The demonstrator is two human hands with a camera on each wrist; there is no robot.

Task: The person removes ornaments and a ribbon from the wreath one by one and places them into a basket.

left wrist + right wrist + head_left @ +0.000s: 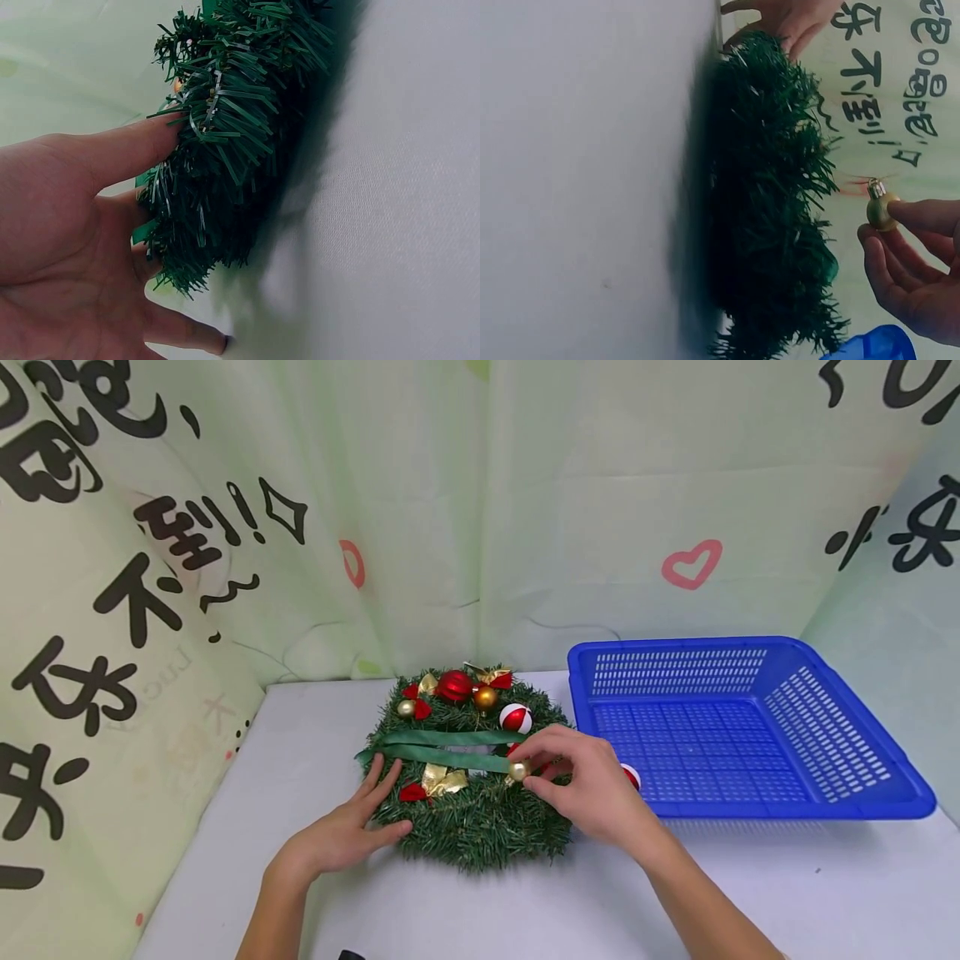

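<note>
A green Christmas wreath (480,814) lies on the white table, trimmed with red, gold and red-and-white baubles, bows and a green ribbon (442,747). My left hand (352,831) rests on its left edge with straight fingers (127,150) against the needles (225,150). My right hand (581,781) pinches a small gold bauble (518,770) over the wreath's right side; the right wrist view shows this gold bauble (880,210) between thumb and fingertip (922,217), just above the needles (772,202). A red-and-white bauble (632,775) peeks out behind the right hand.
A blue perforated plastic basket (840,752) sits at the right, close to the wreath. Printed fabric curtains (187,543) enclose the table at the back and both sides. Bare tabletop (787,877) lies in front of the basket.
</note>
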